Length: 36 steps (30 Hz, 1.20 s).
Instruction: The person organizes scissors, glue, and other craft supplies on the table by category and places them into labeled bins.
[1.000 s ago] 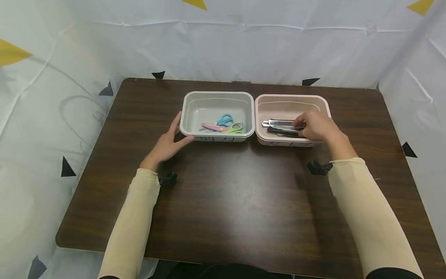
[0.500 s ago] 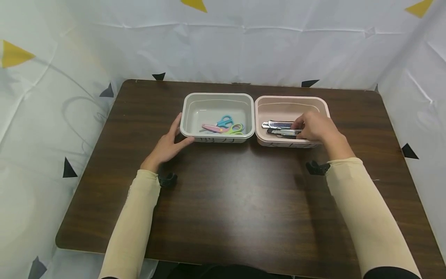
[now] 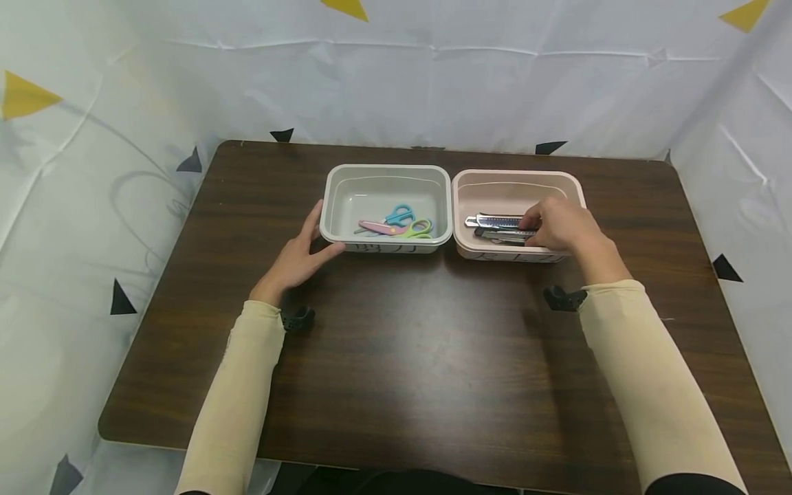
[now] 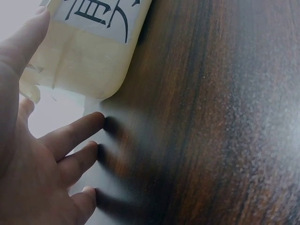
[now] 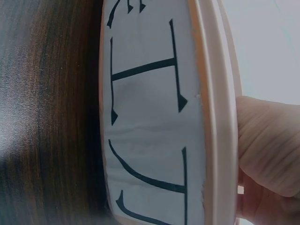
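My left hand [image 3: 295, 260] touches the left end of the whitish bin [image 3: 386, 170], with its thumb at the front rim and its fingers spread along the side. In the left wrist view the thumb [image 4: 30, 40] is against the labelled bin [image 4: 89, 65]. Inside that bin lie several small scissors, with blue handles [image 3: 401, 214], pink [image 3: 379, 226] and green [image 3: 421, 229]. My right hand [image 3: 559, 223] reaches into the pink bin [image 3: 516, 177] and pinches the right ends of utility knives, an upper silver one [image 3: 491, 221] and a lower black-and-silver one [image 3: 498, 234]. Its fingertips are partly hidden.
Both bins stand side by side, close together, near the back of the dark wooden table [image 3: 433, 357]. White sheeting [image 3: 402, 89] with yellow and black triangles surrounds the table. A paper label with black characters [image 5: 150, 112] covers the pink bin's front.
The lower utility knife has turned slightly under my right fingers and shows more silver. My left hand has stayed at the whitish bin, and both bins stand where they were.
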Available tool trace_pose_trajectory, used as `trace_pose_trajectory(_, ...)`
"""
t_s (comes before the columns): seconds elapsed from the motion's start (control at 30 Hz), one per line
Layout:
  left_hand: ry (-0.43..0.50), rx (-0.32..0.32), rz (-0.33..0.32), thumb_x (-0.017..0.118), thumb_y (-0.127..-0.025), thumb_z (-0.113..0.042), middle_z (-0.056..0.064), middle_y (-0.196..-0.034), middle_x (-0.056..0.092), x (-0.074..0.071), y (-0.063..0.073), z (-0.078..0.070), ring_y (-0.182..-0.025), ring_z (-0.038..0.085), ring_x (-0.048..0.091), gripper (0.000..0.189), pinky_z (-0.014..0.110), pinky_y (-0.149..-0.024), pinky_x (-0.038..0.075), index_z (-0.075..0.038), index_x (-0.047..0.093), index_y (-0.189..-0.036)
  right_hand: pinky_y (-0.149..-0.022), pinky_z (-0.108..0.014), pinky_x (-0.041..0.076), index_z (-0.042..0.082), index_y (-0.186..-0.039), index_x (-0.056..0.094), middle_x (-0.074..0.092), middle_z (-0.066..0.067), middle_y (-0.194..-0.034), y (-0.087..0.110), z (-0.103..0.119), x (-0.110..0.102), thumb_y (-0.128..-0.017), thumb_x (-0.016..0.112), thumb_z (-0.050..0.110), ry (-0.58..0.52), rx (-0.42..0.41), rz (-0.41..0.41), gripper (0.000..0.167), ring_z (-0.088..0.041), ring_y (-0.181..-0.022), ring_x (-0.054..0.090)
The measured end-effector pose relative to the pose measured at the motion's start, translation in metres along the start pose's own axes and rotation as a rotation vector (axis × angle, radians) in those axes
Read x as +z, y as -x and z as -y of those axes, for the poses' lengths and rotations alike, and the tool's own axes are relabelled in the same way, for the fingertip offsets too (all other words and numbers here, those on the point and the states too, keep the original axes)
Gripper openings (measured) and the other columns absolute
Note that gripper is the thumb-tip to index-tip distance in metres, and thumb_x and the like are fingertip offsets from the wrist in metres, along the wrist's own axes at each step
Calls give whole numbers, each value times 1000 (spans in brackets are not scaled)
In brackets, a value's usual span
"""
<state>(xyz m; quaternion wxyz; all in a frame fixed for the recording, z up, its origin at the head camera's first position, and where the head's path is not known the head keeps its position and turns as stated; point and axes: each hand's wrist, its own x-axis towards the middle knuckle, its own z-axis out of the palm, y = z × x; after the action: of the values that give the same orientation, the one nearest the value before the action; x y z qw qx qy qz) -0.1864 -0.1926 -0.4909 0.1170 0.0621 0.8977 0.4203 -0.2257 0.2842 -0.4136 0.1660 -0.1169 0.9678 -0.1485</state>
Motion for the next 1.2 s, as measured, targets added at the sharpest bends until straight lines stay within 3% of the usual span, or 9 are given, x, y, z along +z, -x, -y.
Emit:
trace_pose_trajectory(0.27,11,3,4,60,-86,-67,9,-157,31,0,1,1,-143,39,27,91,71,-104,22,-56,-3,-151,-85,-62,41,11,-105,76,71,-11,-100,1,-3,-4,-76,82,16,-7,13,21,30,-30,-92,60)
trace_pose_trajectory(0.77,11,6,-3,60,-86,-66,9,-157,32,0,2,-1,-143,37,28,91,70,-104,23,-55,-2,-151,-84,-60,42,10,-106,76,72,-11,-100,6,-1,-3,-80,80,16,-17,13,3,27,-29,-92,62)
trace_pose_trajectory(1.2,11,9,-5,60,-87,-66,10,-156,33,0,2,0,-142,37,29,89,70,-104,24,-57,-2,-150,-76,-54,46,12,-107,76,72,-9,-98,19,1,-1,-88,70,24,-37,-31,-158,24,-27,-89,64)
